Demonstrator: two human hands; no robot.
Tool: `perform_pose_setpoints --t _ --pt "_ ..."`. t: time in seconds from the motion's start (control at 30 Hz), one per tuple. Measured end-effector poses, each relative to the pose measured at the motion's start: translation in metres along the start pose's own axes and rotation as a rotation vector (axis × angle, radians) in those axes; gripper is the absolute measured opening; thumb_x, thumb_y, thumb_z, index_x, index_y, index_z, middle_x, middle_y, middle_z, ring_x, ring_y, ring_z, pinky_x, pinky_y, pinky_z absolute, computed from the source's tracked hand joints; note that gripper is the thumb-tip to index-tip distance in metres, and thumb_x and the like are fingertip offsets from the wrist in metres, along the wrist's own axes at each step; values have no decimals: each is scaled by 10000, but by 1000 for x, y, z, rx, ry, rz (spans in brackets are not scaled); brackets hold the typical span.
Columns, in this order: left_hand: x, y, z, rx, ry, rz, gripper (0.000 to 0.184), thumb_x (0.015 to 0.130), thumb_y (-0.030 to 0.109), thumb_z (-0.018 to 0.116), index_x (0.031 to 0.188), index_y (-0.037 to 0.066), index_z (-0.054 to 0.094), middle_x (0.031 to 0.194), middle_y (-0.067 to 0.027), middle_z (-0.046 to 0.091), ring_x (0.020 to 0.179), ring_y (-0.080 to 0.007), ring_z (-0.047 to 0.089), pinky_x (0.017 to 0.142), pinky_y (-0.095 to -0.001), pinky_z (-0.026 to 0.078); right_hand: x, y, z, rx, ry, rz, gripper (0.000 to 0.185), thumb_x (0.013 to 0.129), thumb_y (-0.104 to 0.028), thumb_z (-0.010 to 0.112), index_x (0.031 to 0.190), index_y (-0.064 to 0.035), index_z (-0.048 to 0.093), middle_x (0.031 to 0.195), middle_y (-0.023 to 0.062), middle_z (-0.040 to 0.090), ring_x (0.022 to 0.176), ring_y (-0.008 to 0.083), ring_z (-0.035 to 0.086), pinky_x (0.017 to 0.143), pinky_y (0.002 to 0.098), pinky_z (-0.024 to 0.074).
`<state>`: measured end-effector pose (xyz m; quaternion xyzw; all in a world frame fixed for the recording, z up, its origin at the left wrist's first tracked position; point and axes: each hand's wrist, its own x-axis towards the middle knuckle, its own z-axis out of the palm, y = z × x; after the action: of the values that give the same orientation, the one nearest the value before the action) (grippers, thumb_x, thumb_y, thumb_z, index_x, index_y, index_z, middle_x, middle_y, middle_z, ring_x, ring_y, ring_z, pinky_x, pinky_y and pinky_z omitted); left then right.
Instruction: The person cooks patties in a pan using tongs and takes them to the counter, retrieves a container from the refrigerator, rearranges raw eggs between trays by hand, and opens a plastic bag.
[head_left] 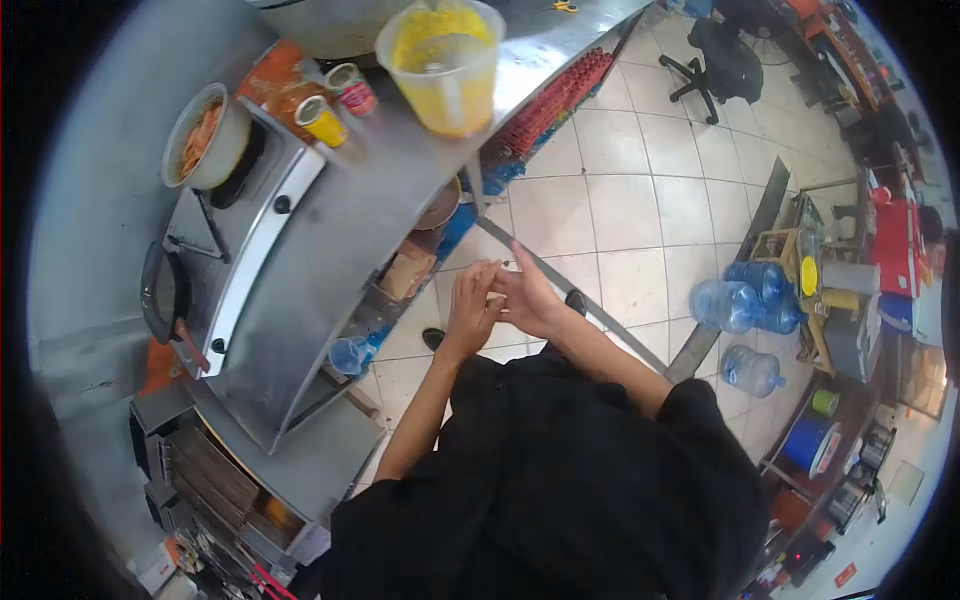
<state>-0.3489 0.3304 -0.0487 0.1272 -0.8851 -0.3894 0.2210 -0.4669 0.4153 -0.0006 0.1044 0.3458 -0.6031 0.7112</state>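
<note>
Right hand: my right hand (532, 298) is half spread in front of me, one digit sticking out, the rest touching the other hand.
Left hand: my left hand (470, 305) bends its fingers in against the right – whether they pinch anything small, I cannot tell.
Step in hand: I'd judge this a hand-to-hand moment, perhaps rubbing or picking at fingers – no tool or vessel visible in either.
Next move: anything on the worktop would call for parting my fingers and reaching left.
Under the worktop: a tan piece (408, 272) lies nearest my left hand, with a clear bluish jug (349, 355) beyond it.
Worktop: the steel worktop (350, 225) carries a yellow-smeared bucket (448, 85), upright, a yellow-labelled can (322, 122) and a red-labelled can (352, 90).
Stove: along the stove (262, 225) sit a filled pot (215, 140) and a dark pan (168, 292).
Far off: big water bottles (735, 305) on the right, a black chair (725, 65) beyond.
</note>
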Motion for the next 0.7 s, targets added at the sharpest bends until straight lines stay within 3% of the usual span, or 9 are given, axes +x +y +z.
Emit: perform_pose_setpoints --t 0.03,0.1,0.17,0.27,0.33,0.43,0.5,0.63,0.7 --pt "6 -7 27 5 0 -12 464 825 206 573 1216 2 428 1144 -197 466 1080 -332 448 917 -386 364 -13 -14 -22 2 -3 12 612 903 -546 286 1223 -41 417 1171 147 491 1086 237 473 948 398 358" --pt "29 -7 69 -21 -36 -291 491 830 175 582 1250 -4 401 1165 -195 466 1101 -311 469 922 -375 381 -47 -44 -71 145 11 -203 613 910 -524 274 1232 -20 410 1191 161 487 1088 262 475 944 413 362" --pt "74 29 80 -239 -28 -345 464 834 115 551 1251 -12 391 1170 -178 476 1098 -279 494 931 -362 386 -75 -81 -127 203 5 -197 574 920 -469 307 1229 2 418 1194 167 494 1064 267 498 924 399 388" --pt "165 142 32 -620 34 -81 425 790 -28 473 1208 -8 400 1097 -156 517 1023 -251 529 936 -377 387 -99 -108 -223 -142 379 -341 473 922 -342 364 1208 28 435 1147 166 522 1015 260 539 880 347 432" --pt "210 203 9 -574 126 164 313 768 -38 485 1078 -1 461 982 -172 547 894 -265 563 803 -395 442 -109 -132 -260 -216 488 -335 433 917 -283 370 1197 39 442 1119 165 535 1008 250 548 867 329 442" --pt "263 255 -28 -579 98 279 148 721 -8 572 865 19 592 759 -127 610 739 -244 576 589 -351 471 -99 -161 -286 -207 546 -312 416 913 -265 370 1181 40 459 1084 159 553 989 239 559 851 313 448" --pt "264 255 -51 -310 49 283 90 748 80 547 822 35 525 724 -100 537 676 -220 502 623 -374 412 -86 -171 -308 -361 545 -320 403 912 -262 374 1163 36 478 1059 152 567 948 228 577 826 306 462" --pt "302 227 -52 80 -30 308 177 788 211 509 758 59 424 671 -60 428 583 -184 390 674 -408 324 -46 -196 -312 -398 604 -208 322 903 -214 400 1088 19 525 953 112 591 814 176 588 743 280 474" --pt "350 218 -3 -57 -146 -100 96 697 42 593 748 51 512 634 -66 500 606 -188 485 548 -304 382 -17 -207 -320 -382 653 -169 271 899 -168 411 1067 0 542 911 85 595 771 157 585 686 257 473"
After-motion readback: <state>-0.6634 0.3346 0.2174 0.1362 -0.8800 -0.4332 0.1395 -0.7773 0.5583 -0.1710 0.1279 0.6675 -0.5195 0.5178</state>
